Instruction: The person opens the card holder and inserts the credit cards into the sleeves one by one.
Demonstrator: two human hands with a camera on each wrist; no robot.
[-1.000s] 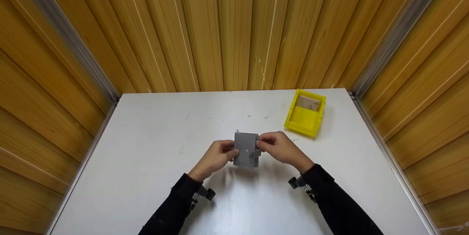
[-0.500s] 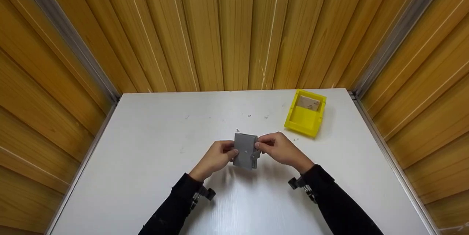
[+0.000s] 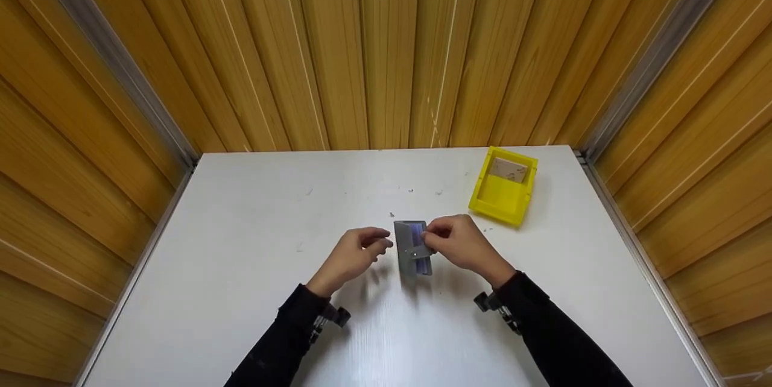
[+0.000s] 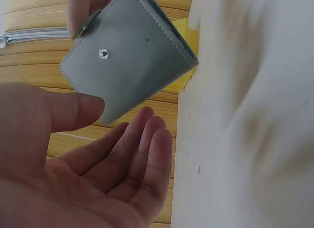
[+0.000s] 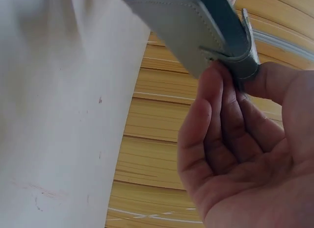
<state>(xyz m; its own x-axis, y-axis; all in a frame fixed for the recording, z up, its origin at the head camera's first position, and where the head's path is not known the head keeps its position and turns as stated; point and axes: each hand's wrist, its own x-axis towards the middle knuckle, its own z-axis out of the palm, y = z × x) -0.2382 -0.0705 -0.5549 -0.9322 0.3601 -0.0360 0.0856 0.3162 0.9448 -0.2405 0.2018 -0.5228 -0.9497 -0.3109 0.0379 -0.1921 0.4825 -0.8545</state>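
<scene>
Pinching the wallet [image 3: 403, 247], long axis about twelve-to-six, with the right hand [image 3: 459, 242] at three o'clock, holding the left hand [image 3: 353, 255], fingers unclosed, near nine.

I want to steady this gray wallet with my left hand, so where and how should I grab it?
Probably by the left edge of the gray wallet, coming from the left, with a light pinch across its two faces. It is thin and flat-faced, and the right hand pinches it at the strap, leaving that edge free beside the open left hand.
</scene>
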